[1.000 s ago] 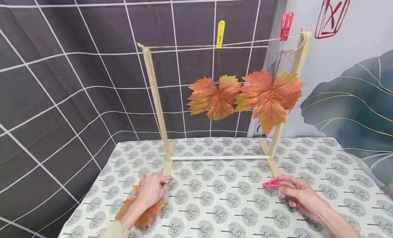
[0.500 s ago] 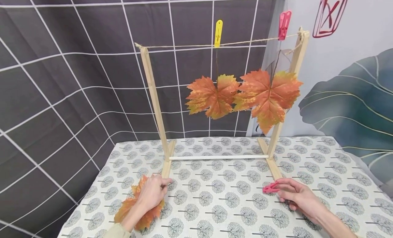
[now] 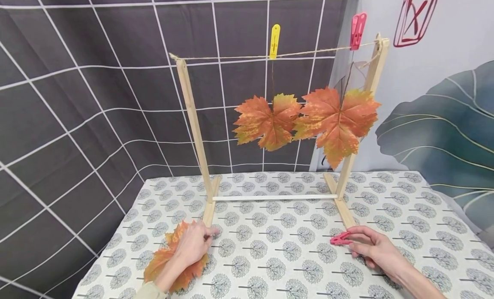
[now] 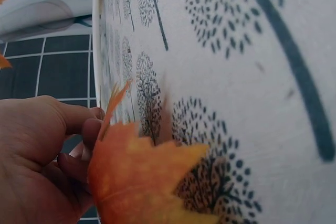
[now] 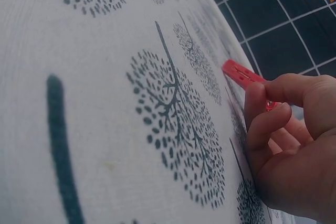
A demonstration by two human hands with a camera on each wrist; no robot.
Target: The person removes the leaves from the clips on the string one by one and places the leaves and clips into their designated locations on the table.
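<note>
At the front left, my left hand (image 3: 193,244) is over an orange artificial maple leaf (image 3: 156,264). In the left wrist view its curled fingers (image 4: 79,163) pinch the leaf (image 4: 142,171), and the stem is hidden. On the right, my right hand (image 3: 380,249) pinches a pink clothespin (image 3: 339,239) between thumb and index finger, low over the cloth. The right wrist view shows the clothespin (image 5: 244,74) pointing away from the fingertips. Two more leaves hang from a twine line (image 3: 224,57): one leaf (image 3: 270,123) under a yellow clothespin (image 3: 275,41), another (image 3: 339,123) under a pink clothespin (image 3: 358,31).
A wooden frame with a left post (image 3: 194,127) and a right post (image 3: 374,71) carries the twine. A white rod (image 3: 274,197) joins its feet near the table. Tree-printed cloth (image 3: 278,286) covers the tabletop. A dark grid-patterned curtain (image 3: 115,89) stands behind.
The view has shifted slightly. The pink clothespin has turned a little in my right hand's grip, and my left hand has come slightly lower with the leaf.
</note>
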